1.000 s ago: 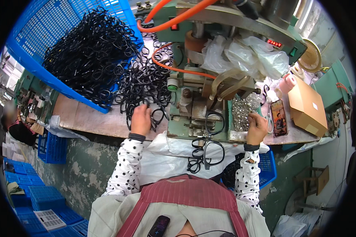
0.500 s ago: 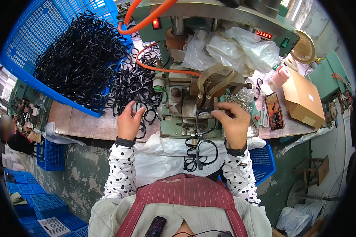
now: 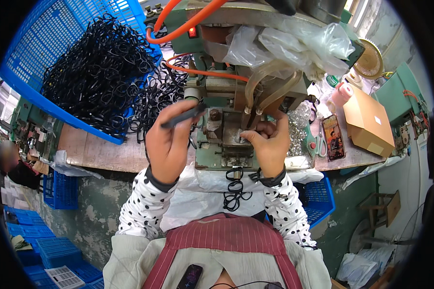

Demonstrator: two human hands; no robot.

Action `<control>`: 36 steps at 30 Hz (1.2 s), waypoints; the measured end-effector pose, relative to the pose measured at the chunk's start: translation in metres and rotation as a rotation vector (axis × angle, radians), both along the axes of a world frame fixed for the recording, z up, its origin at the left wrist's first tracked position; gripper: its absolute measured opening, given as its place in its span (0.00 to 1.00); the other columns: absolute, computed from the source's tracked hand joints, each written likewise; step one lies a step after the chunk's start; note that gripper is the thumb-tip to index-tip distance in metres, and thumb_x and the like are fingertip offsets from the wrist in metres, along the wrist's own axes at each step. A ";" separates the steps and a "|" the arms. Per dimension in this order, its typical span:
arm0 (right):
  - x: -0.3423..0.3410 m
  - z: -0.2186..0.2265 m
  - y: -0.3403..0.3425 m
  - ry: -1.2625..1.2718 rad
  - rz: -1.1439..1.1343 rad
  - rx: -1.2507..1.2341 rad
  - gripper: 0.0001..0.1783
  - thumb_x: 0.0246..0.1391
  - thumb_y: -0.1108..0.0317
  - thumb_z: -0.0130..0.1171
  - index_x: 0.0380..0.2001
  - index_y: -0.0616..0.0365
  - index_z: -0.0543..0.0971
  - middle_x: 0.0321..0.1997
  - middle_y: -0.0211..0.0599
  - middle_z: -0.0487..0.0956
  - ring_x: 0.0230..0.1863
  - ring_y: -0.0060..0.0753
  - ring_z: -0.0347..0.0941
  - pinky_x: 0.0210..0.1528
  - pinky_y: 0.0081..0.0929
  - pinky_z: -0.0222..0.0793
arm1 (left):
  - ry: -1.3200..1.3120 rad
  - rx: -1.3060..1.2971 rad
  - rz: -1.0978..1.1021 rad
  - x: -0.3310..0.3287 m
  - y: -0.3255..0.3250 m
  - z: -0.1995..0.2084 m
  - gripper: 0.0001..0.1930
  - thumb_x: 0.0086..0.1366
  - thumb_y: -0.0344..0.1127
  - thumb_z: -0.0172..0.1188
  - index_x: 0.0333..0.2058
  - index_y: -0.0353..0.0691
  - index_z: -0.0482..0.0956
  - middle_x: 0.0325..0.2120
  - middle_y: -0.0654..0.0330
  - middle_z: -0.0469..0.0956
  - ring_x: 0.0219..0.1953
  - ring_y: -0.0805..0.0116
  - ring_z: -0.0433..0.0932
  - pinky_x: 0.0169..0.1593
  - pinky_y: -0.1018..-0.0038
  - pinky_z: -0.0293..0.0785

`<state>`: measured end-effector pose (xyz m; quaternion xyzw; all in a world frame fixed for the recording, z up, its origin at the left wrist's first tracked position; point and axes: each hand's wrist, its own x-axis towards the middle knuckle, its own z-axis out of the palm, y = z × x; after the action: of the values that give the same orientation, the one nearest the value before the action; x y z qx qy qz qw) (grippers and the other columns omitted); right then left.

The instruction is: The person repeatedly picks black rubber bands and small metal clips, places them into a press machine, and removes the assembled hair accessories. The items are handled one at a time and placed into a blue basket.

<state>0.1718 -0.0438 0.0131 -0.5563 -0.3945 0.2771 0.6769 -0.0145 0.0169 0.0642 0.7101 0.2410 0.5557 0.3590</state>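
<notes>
My left hand [image 3: 166,144] is raised left of the machine's fixture. Its fingers are closed on a black eyeglass frame [image 3: 183,117], blurred and seen nearly edge-on. At the fixture [image 3: 230,129], my right hand [image 3: 271,147] has thumb and forefinger pinched together over the metal block. Whatever lies between those fingertips is too small to make out. Several black eyeglass frames [image 3: 234,195] hang below the front edge of the green machine base [image 3: 207,156], against white cloth. Two clear hoses [image 3: 263,91] come down just behind my right hand.
A blue crate [image 3: 94,127] heaped with black frames [image 3: 99,72] stands at the left, with more frames [image 3: 154,98] spilled beside it. Small metal parts [image 3: 298,132], scissors [image 3: 321,144], a phone [image 3: 333,137] and a cardboard box [image 3: 369,120] lie to the right. Orange hoses [image 3: 193,21] loop overhead.
My left hand has left the loose frames, moving right and nearer, and now holds a frame. The frame at my right hand is gone from the fixture's front; that hand has shifted left.
</notes>
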 end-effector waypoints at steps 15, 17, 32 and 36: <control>0.089 -0.046 -0.012 -0.393 -0.429 -0.078 0.24 0.46 0.74 0.65 0.50 0.57 0.74 0.37 0.35 0.83 0.34 0.25 0.76 0.38 0.26 0.71 | 0.338 0.762 -0.367 0.040 -0.024 -0.069 0.17 0.59 0.27 0.57 0.48 0.35 0.76 0.50 0.51 0.76 0.48 0.56 0.77 0.55 0.59 0.74; 0.132 -0.077 -0.027 -0.672 -0.602 -0.301 0.19 0.48 0.71 0.66 0.46 0.54 0.77 0.32 0.37 0.81 0.31 0.29 0.76 0.35 0.28 0.70 | 0.348 0.764 -0.378 0.042 -0.022 -0.070 0.17 0.58 0.28 0.57 0.48 0.35 0.76 0.51 0.52 0.75 0.49 0.56 0.76 0.55 0.59 0.74; 0.141 -0.121 -0.044 -0.557 -0.447 -0.287 0.09 0.52 0.66 0.65 0.31 0.60 0.82 0.27 0.37 0.80 0.29 0.32 0.76 0.33 0.29 0.70 | 0.419 0.795 -0.391 0.037 -0.018 -0.072 0.22 0.60 0.33 0.60 0.53 0.36 0.73 0.52 0.53 0.75 0.52 0.58 0.76 0.58 0.57 0.71; 0.138 -0.113 -0.046 -0.446 -0.468 -0.273 0.10 0.54 0.67 0.63 0.34 0.63 0.82 0.28 0.34 0.82 0.30 0.21 0.75 0.35 0.21 0.70 | 0.657 0.807 -0.405 0.008 0.029 -0.041 0.16 0.55 0.38 0.63 0.42 0.40 0.77 0.38 0.55 0.77 0.39 0.55 0.77 0.42 0.61 0.75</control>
<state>0.3099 -0.0903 -0.1002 -0.7639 -0.3538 0.0362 0.5385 -0.0068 0.0458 0.0227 0.9592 -0.0329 0.2734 0.0644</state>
